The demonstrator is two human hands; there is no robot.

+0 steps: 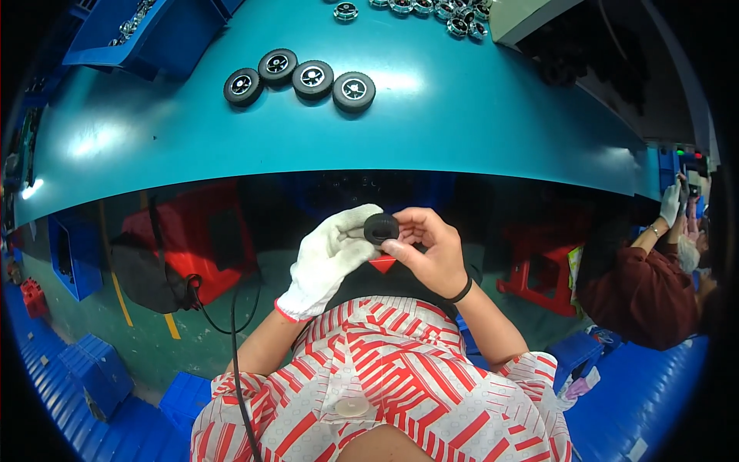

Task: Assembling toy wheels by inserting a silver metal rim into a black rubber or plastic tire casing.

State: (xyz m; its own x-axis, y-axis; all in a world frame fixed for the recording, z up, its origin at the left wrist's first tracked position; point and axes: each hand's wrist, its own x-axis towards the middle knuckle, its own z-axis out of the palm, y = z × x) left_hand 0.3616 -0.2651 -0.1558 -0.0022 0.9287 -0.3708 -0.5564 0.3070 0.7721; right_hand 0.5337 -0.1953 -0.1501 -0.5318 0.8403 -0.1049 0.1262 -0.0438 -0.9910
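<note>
In front of my body, below the table's near edge, both hands hold a small black rubber tyre (pixel 381 229) with an open centre. My left hand (pixel 332 254), in a white knitted glove, grips its left side between thumb and fingers. The bare right hand (pixel 429 250), with a black band at the wrist, pinches the right side. On the table ahead lie several assembled wheels (pixel 312 80), black tyres with silver-and-black hubs, set in a rough row.
The teal table (pixel 431 138) curves across the view. Loose chrome hubs (pixel 457 28) cluster at its far edge; a blue bin (pixel 146 46) with shiny parts stands far left. Red stools (pixel 539 266) are under the table. At right, a person (pixel 647 285) works. A black cable (pixel 235 362) hangs by my left arm.
</note>
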